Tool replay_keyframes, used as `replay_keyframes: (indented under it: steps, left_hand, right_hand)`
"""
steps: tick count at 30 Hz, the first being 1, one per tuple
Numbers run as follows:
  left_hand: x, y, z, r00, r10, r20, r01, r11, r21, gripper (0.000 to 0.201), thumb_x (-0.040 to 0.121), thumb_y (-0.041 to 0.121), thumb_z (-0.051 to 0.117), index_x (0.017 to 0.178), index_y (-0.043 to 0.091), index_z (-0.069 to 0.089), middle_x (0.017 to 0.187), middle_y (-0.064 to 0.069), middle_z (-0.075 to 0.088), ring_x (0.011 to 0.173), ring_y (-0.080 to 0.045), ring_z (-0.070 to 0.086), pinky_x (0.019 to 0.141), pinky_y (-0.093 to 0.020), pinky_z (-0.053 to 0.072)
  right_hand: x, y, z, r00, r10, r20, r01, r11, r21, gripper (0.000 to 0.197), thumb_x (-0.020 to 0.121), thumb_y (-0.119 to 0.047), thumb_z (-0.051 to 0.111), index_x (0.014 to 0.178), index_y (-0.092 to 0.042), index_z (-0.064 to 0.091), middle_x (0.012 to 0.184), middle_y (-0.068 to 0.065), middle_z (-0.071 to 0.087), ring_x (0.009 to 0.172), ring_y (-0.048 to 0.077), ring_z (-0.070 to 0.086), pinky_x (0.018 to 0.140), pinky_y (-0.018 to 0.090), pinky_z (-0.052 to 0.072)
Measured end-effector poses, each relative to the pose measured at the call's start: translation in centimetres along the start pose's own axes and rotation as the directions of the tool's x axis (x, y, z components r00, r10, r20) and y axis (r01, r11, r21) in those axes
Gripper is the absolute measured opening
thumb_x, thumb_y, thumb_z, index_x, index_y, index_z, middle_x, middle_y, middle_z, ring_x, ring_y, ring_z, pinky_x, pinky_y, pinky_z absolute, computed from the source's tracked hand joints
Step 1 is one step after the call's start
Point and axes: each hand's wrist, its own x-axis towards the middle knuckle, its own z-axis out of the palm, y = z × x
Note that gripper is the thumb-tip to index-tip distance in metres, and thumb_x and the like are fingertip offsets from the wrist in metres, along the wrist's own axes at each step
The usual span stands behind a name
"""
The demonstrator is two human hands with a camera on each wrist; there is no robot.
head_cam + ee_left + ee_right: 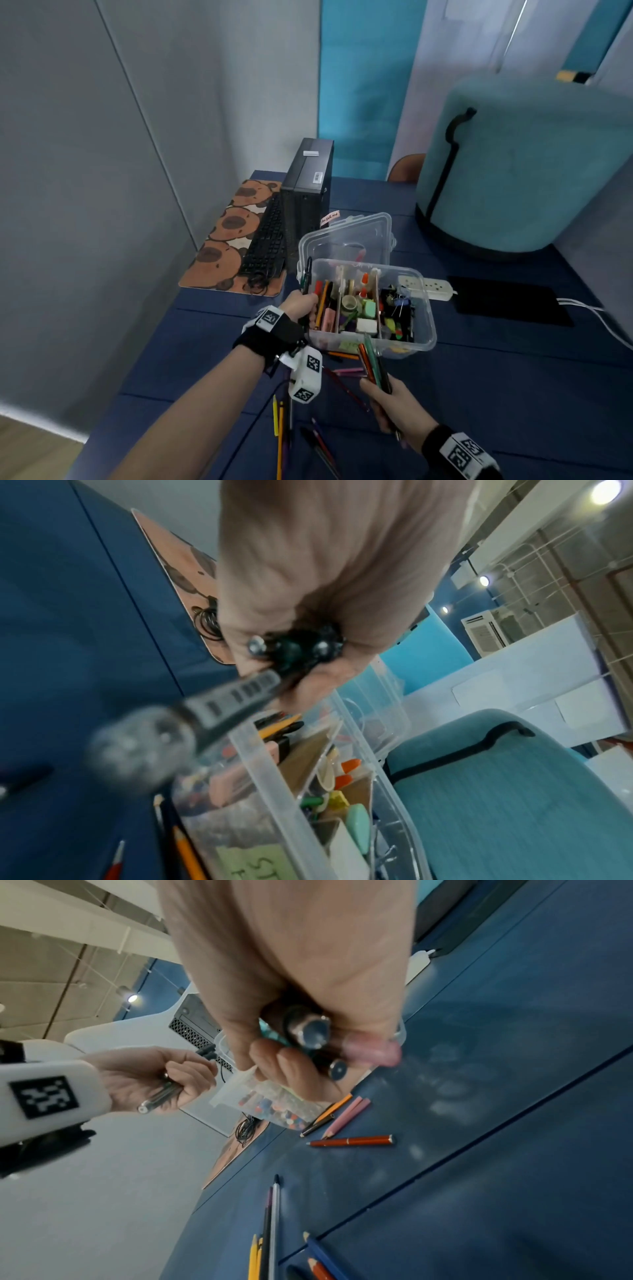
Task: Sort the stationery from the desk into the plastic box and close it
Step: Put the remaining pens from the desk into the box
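A clear plastic box [424, 337] with cardboard dividers stands on the blue desk, its lid [346, 236] tipped open behind it. It holds pencils, erasers, tape and clips. My left hand [303, 305] grips a bunch of dark pens [306, 275] upright at the box's left edge; their ends show in the left wrist view as dark pens [301, 649]. My right hand [388, 399] grips a second bunch of pens [373, 363] just in front of the box, seen end-on as pens [310, 1031] from the right wrist. Loose pencils [279, 425] and a red pen [352, 1141] lie on the desk.
A black computer tower [308, 192] and keyboard [267, 240] stand on a patterned mat [222, 240] behind the box at left. A white power strip [428, 287] and a black pad [507, 303] lie to the right. A teal round stool [531, 161] rises behind.
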Motion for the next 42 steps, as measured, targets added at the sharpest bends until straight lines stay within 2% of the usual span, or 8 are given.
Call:
replay_keyframes:
  steps: [7, 12, 15, 17, 19, 31, 38, 42]
  left_hand:
    - [1.7, 0.8, 0.5, 0.998, -0.045, 0.032, 0.044, 0.998, 0.034, 0.034, 0.094, 0.015, 0.053, 0.061, 0.007, 0.047, 0.043, -0.003, 0.046, 0.041, -0.020, 0.045, 0.056, -0.030, 0.041]
    - [2.1, 3.4, 2.2, 0.984, -0.155, 0.091, 0.152, 0.987, 0.042, 0.033, 0.100, 0.006, 0.041, 0.068, 0.003, 0.046, 0.040, -0.004, 0.052, 0.030, -0.012, 0.051, 0.038, -0.020, 0.041]
    - [3.4, 3.5, 2.6, 0.992, -0.111, 0.052, 0.098, 0.973, 0.208, 0.020, 0.096, 0.007, 0.046, 0.101, -0.006, 0.059, 0.073, -0.012, 0.068, 0.066, -0.021, 0.068, 0.058, -0.025, 0.054]
    - [4.3, 3.1, 2.7, 0.996, -0.084, 0.013, 0.072, 0.919, 0.387, 0.032, 0.093, 0.012, 0.051, 0.121, -0.002, 0.058, 0.116, -0.019, 0.064, 0.105, -0.032, 0.063, 0.089, -0.036, 0.053]
    - [4.7, 3.1, 3.4, 0.992, -0.119, -0.028, 0.120, 0.902, 0.415, 0.039, 0.092, 0.011, 0.053, 0.128, -0.004, 0.054, 0.129, -0.021, 0.058, 0.117, -0.034, 0.058, 0.098, -0.039, 0.050]
    - [4.5, 2.9, 4.2, 0.995, -0.087, 0.038, 0.048, 0.801, 0.597, 0.041, 0.089, 0.009, 0.053, 0.126, -0.006, 0.048, 0.123, -0.022, 0.056, 0.110, -0.034, 0.058, 0.087, -0.038, 0.051]
    - [2.3, 1.5, 3.2, 0.993, 0.122, 0.006, -0.083, 0.640, 0.764, 0.042, 0.090, 0.020, 0.057, 0.129, 0.008, 0.048, 0.128, -0.011, 0.053, 0.116, -0.029, 0.053, 0.085, -0.030, 0.044]
    - [1.7, 1.2, 3.4, 0.992, 0.124, 0.010, -0.088, 0.642, 0.761, 0.021, 0.089, 0.026, 0.062, 0.099, 0.008, 0.060, 0.101, -0.010, 0.063, 0.098, -0.028, 0.065, 0.085, -0.036, 0.054]
  right_hand:
    - [-0.1, 0.2, -0.8, 0.999, 0.046, 0.015, -0.046, 0.998, 0.034, 0.024, 0.096, -0.026, 0.057, 0.085, -0.012, 0.042, 0.052, 0.001, 0.036, 0.040, 0.013, 0.027, 0.040, 0.024, 0.023]
    - [-0.2, -0.2, -1.7, 0.999, 0.042, -0.009, -0.041, 0.998, 0.057, 0.023, 0.095, -0.027, 0.057, 0.083, -0.014, 0.043, 0.053, -0.001, 0.036, 0.042, 0.013, 0.028, 0.041, 0.025, 0.024]
    - [-0.1, -0.6, -2.2, 0.999, 0.033, 0.006, -0.033, 0.999, 0.033, 0.026, 0.094, -0.029, 0.059, 0.082, -0.014, 0.042, 0.054, -0.001, 0.037, 0.042, 0.013, 0.028, 0.042, 0.026, 0.024]
    - [0.0, -0.9, -2.5, 0.999, 0.031, 0.019, -0.032, 0.999, 0.033, 0.026, 0.094, -0.028, 0.059, 0.082, -0.014, 0.041, 0.054, -0.001, 0.037, 0.043, 0.014, 0.026, 0.045, 0.027, 0.023]
    - [0.0, -1.2, -2.7, 0.999, 0.025, 0.030, -0.026, 0.999, 0.038, 0.027, 0.095, -0.028, 0.059, 0.082, -0.014, 0.040, 0.054, 0.000, 0.036, 0.044, 0.014, 0.026, 0.046, 0.028, 0.022]
    - [-0.9, -2.6, -2.4, 0.991, -0.023, 0.129, 0.033, 0.997, -0.072, 0.025, 0.096, -0.027, 0.057, 0.090, -0.010, 0.040, 0.054, 0.001, 0.040, 0.041, 0.015, 0.030, 0.041, 0.026, 0.031]
    - [-1.0, -3.2, -2.1, 0.992, -0.040, 0.118, 0.044, 0.999, -0.029, 0.024, 0.095, -0.024, 0.057, 0.086, -0.009, 0.041, 0.054, 0.001, 0.041, 0.041, 0.016, 0.032, 0.041, 0.027, 0.032]
    - [-1.2, -2.8, -2.0, 0.994, -0.027, 0.105, 0.030, 0.999, -0.030, 0.025, 0.095, -0.024, 0.058, 0.084, -0.009, 0.041, 0.054, 0.001, 0.041, 0.040, 0.016, 0.033, 0.041, 0.027, 0.033]
